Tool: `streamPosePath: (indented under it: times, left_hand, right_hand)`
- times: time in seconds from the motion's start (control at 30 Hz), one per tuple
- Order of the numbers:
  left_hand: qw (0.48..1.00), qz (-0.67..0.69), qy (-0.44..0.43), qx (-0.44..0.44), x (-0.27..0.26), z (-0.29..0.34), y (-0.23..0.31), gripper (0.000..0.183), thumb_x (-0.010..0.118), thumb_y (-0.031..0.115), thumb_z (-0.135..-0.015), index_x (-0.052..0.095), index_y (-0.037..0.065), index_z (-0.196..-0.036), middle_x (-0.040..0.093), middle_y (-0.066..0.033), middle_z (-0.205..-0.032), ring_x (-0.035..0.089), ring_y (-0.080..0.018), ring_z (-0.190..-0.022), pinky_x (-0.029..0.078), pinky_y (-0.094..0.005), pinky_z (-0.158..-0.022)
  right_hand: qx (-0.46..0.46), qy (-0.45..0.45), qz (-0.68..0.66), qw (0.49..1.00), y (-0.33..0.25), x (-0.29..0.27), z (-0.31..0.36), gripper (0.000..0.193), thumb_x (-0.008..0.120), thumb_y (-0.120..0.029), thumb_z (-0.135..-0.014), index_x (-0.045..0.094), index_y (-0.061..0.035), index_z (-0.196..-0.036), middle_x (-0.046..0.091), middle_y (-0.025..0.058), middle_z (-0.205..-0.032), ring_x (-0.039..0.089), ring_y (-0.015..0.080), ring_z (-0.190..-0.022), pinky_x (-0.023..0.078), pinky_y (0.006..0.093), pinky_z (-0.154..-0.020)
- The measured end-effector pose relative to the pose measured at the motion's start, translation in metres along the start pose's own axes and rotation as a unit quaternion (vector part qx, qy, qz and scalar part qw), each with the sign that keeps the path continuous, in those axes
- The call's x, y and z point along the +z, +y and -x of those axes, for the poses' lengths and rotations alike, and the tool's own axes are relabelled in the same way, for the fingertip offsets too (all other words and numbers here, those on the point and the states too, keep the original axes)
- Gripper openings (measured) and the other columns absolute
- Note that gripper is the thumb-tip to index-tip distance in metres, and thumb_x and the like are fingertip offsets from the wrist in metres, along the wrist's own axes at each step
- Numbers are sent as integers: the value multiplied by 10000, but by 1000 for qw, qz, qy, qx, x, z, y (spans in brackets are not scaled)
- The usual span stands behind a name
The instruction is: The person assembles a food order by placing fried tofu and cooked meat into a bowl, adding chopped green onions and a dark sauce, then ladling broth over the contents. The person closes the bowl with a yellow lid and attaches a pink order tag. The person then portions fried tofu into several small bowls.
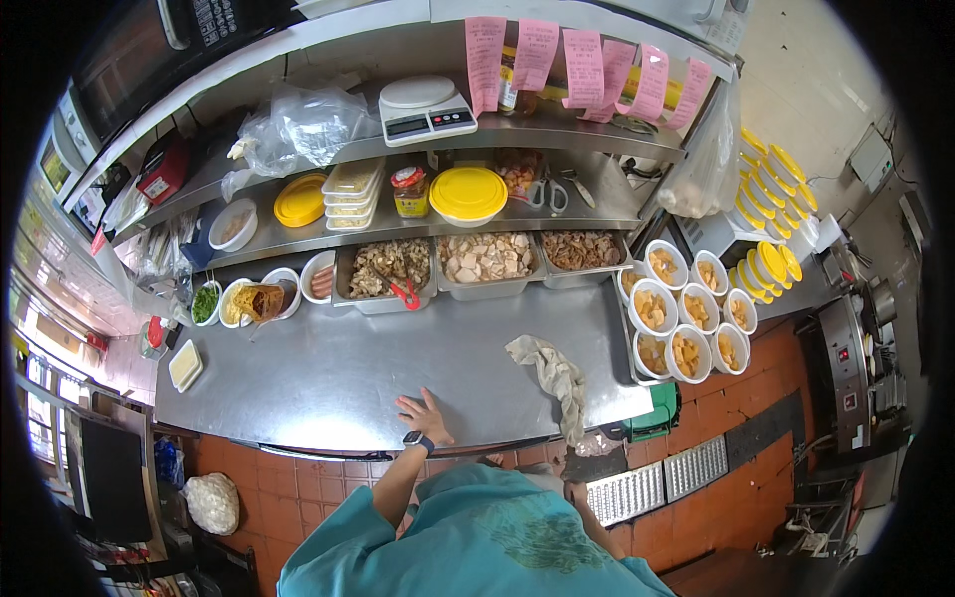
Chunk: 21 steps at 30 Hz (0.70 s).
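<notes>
My left hand lies with spread fingers on the steel counter, near its front edge, and holds nothing. A dark watch sits on that wrist. To its right a crumpled pale cloth drapes partly over the counter's edge. My right hand hangs low beside my body, below the counter's edge; its fingers are too small and hidden to read. Along the back of the counter stand steel pans of chopped mushrooms, pale diced pieces and brown shredded food. Red-handled tongs rest in the mushroom pan.
Several white bowls of yellow-orange food crowd a tray at the right end. Small tubs, including chopped greens, line the back left. Shelves above carry a kitchen scale, yellow-lidded bowl, jar and scissors. Pink slips hang overhead.
</notes>
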<state>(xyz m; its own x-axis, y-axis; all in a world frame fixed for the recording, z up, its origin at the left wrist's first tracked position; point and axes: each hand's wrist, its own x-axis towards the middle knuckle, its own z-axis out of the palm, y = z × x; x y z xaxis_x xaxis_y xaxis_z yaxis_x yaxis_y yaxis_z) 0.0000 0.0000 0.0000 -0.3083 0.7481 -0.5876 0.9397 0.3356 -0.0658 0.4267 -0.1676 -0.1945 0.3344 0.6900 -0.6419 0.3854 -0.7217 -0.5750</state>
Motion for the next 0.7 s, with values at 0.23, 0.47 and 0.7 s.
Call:
streamPosePath:
  times: [0.23,0.47,0.7]
  left_hand:
    - [1000,-6,-16,1,1,-2,0,1607,933,564,-522,-139,-45,-1552,-18,-569,-1461,4,-682,-1415,224,-716,-1109]
    - [999,-7,-37,-8,3,-8,4,1623,937,555,-530,-182,-59,-1533,-62,-577,-1449,-28,-691,-1406,202,-727,-1109]
    - [999,-5,-30,-11,6,-9,2,1630,940,555,-523,-183,-51,-1536,-47,-561,-1467,-27,-695,-1404,203,-733,-1103]
  right_hand:
    - [13,-8,-30,999,-7,1,9,229,590,-114,-828,748,26,-916,724,179,-820,695,276,-761,535,396,-704]
    - [15,-22,-20,999,8,3,-6,227,596,-116,-808,746,30,-895,720,178,-782,704,285,-766,543,399,-700]
    - [33,-23,5,999,11,2,-9,249,606,-138,-806,752,32,-915,728,187,-796,715,289,-789,548,397,-713]
